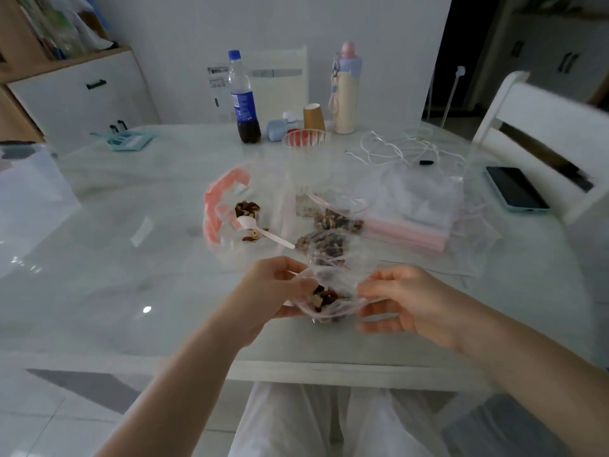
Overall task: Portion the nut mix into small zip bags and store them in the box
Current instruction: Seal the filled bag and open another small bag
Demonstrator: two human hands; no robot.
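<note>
A small clear zip bag (pixel 329 300) with some nut mix in it is held just above the table's near edge. My left hand (pixel 276 291) pinches its left side and my right hand (pixel 405 301) pinches its right side. Beyond it lies a large open bag (pixel 230 206) with a pink zip strip; a few nuts and a white plastic spoon (pixel 263 232) rest in it. Two filled small bags (pixel 324 242) (pixel 336 221) lie to the right of the large bag. A stack of empty zip bags (pixel 415 209) lies further right. A clear box (pixel 29 186) stands at the far left.
At the back of the white table (pixel 131 258) stand a cola bottle (pixel 243 97), a paper cup (pixel 313 117), a pastel flask (pixel 346 89) and a clear tub (pixel 306 140). White cables (pixel 402 150) and a phone (pixel 514 189) lie right, beside a white chair (pixel 540 127).
</note>
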